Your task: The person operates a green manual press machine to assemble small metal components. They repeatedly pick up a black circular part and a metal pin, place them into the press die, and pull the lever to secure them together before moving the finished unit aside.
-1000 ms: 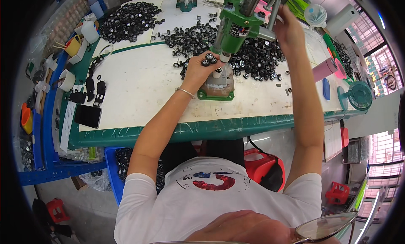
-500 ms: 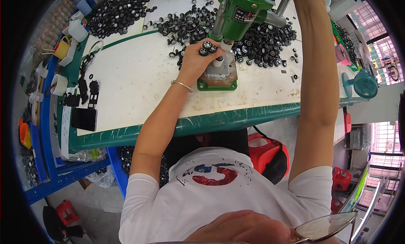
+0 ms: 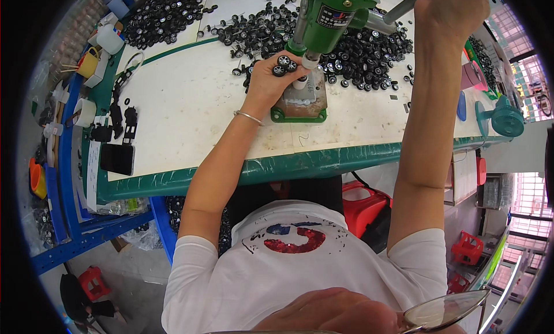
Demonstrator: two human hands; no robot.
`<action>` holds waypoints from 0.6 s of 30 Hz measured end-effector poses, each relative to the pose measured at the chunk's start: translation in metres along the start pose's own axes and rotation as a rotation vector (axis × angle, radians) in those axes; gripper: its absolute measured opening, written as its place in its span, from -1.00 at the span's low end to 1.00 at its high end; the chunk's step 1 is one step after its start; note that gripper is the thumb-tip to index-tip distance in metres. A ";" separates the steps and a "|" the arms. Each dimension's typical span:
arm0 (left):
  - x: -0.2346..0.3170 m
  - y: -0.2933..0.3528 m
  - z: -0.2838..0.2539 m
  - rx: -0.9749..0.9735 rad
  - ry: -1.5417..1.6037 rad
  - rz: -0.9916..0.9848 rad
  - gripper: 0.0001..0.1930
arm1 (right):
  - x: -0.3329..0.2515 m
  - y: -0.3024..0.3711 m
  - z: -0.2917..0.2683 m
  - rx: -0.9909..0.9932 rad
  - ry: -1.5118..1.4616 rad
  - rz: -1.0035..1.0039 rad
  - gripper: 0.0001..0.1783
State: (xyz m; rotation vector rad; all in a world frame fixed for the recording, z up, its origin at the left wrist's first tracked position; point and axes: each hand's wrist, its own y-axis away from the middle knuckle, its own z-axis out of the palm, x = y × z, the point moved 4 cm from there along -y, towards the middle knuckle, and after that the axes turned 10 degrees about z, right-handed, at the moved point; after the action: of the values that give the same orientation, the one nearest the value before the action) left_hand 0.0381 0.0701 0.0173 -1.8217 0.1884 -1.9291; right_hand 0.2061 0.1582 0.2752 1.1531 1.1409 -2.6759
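Observation:
A green hand press (image 3: 328, 38) stands on the table before me, its base plate (image 3: 300, 111) toward the near edge. My left hand (image 3: 266, 84) is closed around several small black toy wheels (image 3: 285, 66) with silver hubs, beside the press's white ram tip (image 3: 310, 62). Its fingertips reach in under that tip, at a short white post (image 3: 299, 84); what they pinch there is mostly hidden. Up at the right, my right hand (image 3: 449, 13) is wrapped around the press's metal lever (image 3: 405, 6).
Behind the press lie loose heaps of wheels, some on axles (image 3: 259, 34), and another wheel pile (image 3: 164, 16) at the far left. Black plastic parts (image 3: 130, 123) and a dark phone-like slab (image 3: 118, 159) lie on the left. A teal fan (image 3: 503, 117) stands at the right edge.
My right hand has come nearer and to the right, swinging the lever with it. My left hand stays at the press with the wheels. The view has shifted slightly.

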 end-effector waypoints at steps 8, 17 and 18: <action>0.007 0.005 0.001 0.016 0.004 0.036 -0.85 | -0.008 0.050 0.021 0.174 -0.122 -0.212 -0.61; 0.009 0.006 0.010 -0.064 -0.001 -0.099 -0.77 | -0.001 0.015 0.020 0.072 0.341 -0.171 -0.63; 0.015 0.006 0.012 -0.069 0.017 -0.120 -0.75 | 0.004 0.001 0.012 0.111 0.346 -0.076 -0.65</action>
State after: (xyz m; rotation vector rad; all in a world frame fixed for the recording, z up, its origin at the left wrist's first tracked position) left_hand 0.0510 0.0612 0.0302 -1.9007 0.1558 -2.0441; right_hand 0.1958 0.1515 0.2777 1.6768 1.1031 -2.6957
